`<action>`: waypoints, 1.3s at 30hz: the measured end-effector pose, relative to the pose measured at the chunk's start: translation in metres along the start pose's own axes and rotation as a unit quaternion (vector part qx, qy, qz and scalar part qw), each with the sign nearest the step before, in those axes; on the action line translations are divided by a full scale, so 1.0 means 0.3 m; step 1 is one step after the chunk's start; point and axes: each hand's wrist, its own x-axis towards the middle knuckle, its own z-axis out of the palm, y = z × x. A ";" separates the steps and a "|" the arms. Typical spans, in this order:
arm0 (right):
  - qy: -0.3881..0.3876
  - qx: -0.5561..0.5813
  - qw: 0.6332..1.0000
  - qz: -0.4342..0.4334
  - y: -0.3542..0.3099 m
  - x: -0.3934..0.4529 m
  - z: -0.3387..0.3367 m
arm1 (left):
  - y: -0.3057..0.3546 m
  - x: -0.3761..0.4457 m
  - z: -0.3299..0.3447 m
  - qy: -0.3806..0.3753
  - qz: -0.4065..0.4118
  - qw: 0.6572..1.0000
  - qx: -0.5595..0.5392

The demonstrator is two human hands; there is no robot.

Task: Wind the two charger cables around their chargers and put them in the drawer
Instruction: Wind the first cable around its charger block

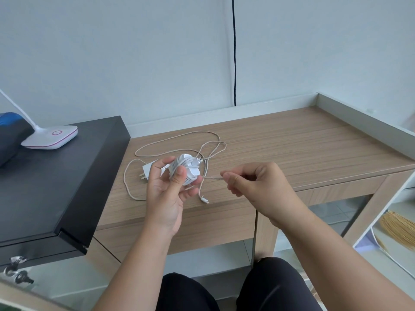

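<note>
My left hand (167, 191) holds a white charger (187, 168) above the wooden desk, with most of its white cable wound around it. My right hand (253, 182) pinches the free end of that cable (211, 177), stretched taut between both hands. Behind my left hand, a second white charger (147, 170) lies flat on the desk with its prongs toward me. Its beige cable (179, 142) sprawls in loose loops across the desk, and its plug end (204, 200) lies near the front edge. The drawer front (202, 234) under the desk is closed.
A black cabinet (56, 182) stands at the left, carrying a white lamp base (52, 136) and a dark blue bag (11, 133). A black cord (234, 63) hangs down the wall. White shelves (386, 234) with a straw broom stand at the right.
</note>
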 end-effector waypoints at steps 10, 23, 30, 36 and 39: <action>0.022 -0.018 0.996 -0.083 -0.034 0.031 0.014 | -0.021 -0.020 0.027 -0.019 -0.029 0.990 0.134; -0.148 0.070 0.986 0.022 -0.025 0.089 -0.051 | -0.003 -0.032 0.056 -0.065 -0.035 0.965 0.253; -0.148 -0.083 0.985 -0.035 -0.014 0.078 -0.067 | -0.012 -0.035 0.049 -0.060 -0.053 0.962 0.262; -0.101 -0.127 0.981 -0.107 0.014 0.088 -0.057 | -0.027 -0.037 0.046 -0.053 -0.058 0.953 0.294; -0.107 -0.086 0.985 -0.103 0.033 0.079 -0.053 | -0.027 -0.039 0.038 -0.063 -0.073 0.946 0.310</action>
